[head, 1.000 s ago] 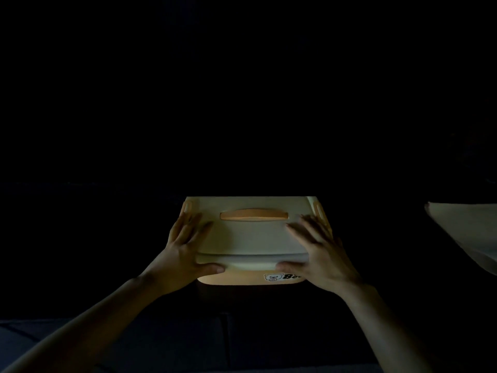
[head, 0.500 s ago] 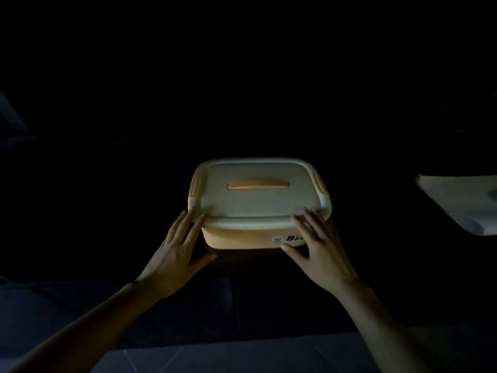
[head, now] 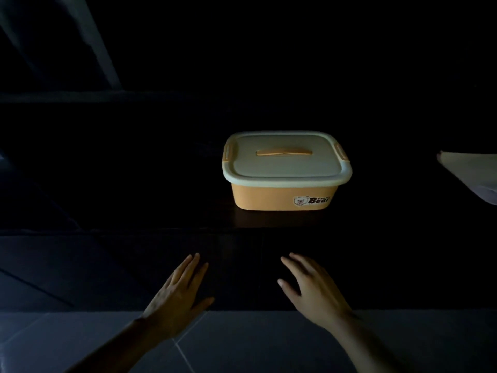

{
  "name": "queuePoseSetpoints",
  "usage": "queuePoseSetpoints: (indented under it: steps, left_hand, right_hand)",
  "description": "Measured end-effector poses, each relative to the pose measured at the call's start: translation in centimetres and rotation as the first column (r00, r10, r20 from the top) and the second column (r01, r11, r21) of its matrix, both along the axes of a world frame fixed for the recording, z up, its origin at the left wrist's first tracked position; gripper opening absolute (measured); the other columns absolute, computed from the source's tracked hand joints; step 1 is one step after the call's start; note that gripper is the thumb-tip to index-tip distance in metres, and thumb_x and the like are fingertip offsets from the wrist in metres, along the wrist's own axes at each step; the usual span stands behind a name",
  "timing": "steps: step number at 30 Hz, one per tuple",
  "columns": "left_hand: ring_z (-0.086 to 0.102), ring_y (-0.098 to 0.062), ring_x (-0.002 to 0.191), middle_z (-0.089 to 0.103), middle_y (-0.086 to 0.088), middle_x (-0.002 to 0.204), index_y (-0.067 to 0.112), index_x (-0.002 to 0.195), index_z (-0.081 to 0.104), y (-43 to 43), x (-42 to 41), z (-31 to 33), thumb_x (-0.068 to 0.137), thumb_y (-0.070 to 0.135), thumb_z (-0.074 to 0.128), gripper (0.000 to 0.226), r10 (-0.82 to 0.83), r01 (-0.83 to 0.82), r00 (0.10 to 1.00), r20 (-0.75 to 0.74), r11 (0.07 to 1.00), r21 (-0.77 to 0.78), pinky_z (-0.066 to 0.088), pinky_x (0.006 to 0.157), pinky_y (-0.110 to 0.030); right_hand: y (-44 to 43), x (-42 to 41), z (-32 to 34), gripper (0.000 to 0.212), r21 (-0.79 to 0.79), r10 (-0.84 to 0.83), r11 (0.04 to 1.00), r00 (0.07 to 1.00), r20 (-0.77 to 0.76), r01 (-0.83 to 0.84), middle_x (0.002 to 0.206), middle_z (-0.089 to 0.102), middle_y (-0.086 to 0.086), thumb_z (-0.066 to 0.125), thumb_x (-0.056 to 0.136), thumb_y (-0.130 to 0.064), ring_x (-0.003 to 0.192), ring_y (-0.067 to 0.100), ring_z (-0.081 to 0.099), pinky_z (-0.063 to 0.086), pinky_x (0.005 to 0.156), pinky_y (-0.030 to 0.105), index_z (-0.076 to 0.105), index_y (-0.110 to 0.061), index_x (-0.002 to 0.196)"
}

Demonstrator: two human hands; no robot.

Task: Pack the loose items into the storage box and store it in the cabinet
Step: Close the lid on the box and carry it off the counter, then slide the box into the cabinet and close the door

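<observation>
Two hands hang in the lower part of the view, both empty and touching nothing. The left hand (head: 177,294) is spread flat, palm down, fingers straight and close together, the thumb angled out to the side. The right hand (head: 313,290) is also opened wide, its fingers slightly curled and fanned, the thumb pointing inward. Both are well apart from the storage box (head: 286,172), which sits upright on a dark shelf (head: 161,211) ahead of them, in deep shadow. The box has an orange body with a bear label near its lower right corner, and a pale lid (head: 285,164) is seated on top, with an orange handle across its middle and orange clips at both sides. A pale flat object (head: 473,173) shows at the right edge; what it is cannot be told. Grey floor tiles (head: 242,343) lie beneath the forearms.
</observation>
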State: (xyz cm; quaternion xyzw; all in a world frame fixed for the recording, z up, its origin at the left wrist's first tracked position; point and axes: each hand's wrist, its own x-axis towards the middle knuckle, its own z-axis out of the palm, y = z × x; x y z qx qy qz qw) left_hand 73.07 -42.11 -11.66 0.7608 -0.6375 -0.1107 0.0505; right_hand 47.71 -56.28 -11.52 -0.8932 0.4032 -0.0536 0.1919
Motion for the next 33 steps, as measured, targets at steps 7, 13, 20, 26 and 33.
queuePoseSetpoints:
  steps: [7, 13, 20, 26, 33]
  left_hand:
    - [-0.008, -0.020, 0.143, -0.011, -0.005, 0.152, 0.014, 0.146, 0.005, 2.3, 5.7, -1.3, 0.052, 0.084, -0.023, 0.121, 0.076, -0.076, 0.997, 0.023, 0.997, -0.011, 0.001, 0.113, -0.027]
    - [0.007, -0.023, 0.142, 0.011, -0.008, 0.154, 0.010, 0.144, 0.021, 3.9, 12.1, -1.9, 0.070, 0.081, -0.006, 0.106, 0.044, -0.042, 0.999, 0.028, 0.998, -0.045, 0.014, 0.111, -0.033]
    - [0.010, -0.025, 0.142, 0.011, -0.009, 0.153, 0.013, 0.145, 0.017, 3.9, 19.4, -4.1, 0.076, 0.076, -0.004, 0.096, -0.028, 0.046, 0.981, 0.190, 0.995, -0.089, 0.010, 0.115, -0.037]
    - [0.038, -0.030, 0.132, 0.041, -0.012, 0.143, 0.007, 0.138, 0.039, 2.8, 23.0, -8.4, 0.086, 0.061, 0.026, 0.076, -0.095, 0.156, 0.910, 0.403, 0.980, -0.121, 0.031, 0.108, -0.044]
    - [0.024, -0.034, 0.138, 0.032, -0.018, 0.147, 0.011, 0.144, 0.024, 1.8, 24.9, -13.1, 0.086, 0.062, 0.029, 0.078, 0.026, 0.112, 0.920, 0.392, 0.939, -0.326, 0.019, 0.111, -0.054]
  right_hand:
    - [2.8, 6.1, 0.0, 0.056, 0.005, 0.088, 0.996, 0.996, -0.018, -0.088, 0.150, 0.026, -0.006, 0.033, 0.092, -0.053, 0.136, 0.011, 0.025, 0.026, 0.107, 0.026, 0.024, -0.031, 0.143]
    - [5.8, 12.8, -1.7, 0.057, 0.023, 0.067, 0.998, 0.998, -0.003, -0.067, 0.151, 0.026, -0.006, 0.034, 0.092, -0.053, 0.136, 0.010, 0.024, 0.026, 0.108, 0.026, 0.023, -0.030, 0.144]
    - [6.2, 20.2, -5.6, 0.064, -0.060, 0.122, 0.991, 0.992, -0.015, -0.123, 0.157, 0.007, -0.004, 0.031, 0.092, -0.053, 0.142, 0.012, 0.003, 0.003, 0.114, 0.029, 0.011, -0.028, 0.147]
    - [3.9, 25.5, -10.1, 0.065, -0.290, 0.200, 0.935, 0.979, -0.045, -0.204, 0.155, 0.013, -0.004, 0.033, 0.091, -0.052, 0.142, 0.018, 0.003, 0.000, 0.115, 0.038, 0.013, -0.025, 0.148]
    - [4.5, 27.7, -13.7, 0.070, -0.543, 0.120, 0.838, 0.989, 0.088, -0.054, 0.145, 0.034, 0.011, 0.051, 0.082, -0.047, 0.134, 0.029, 0.028, 0.019, 0.108, 0.052, 0.029, -0.022, 0.144]
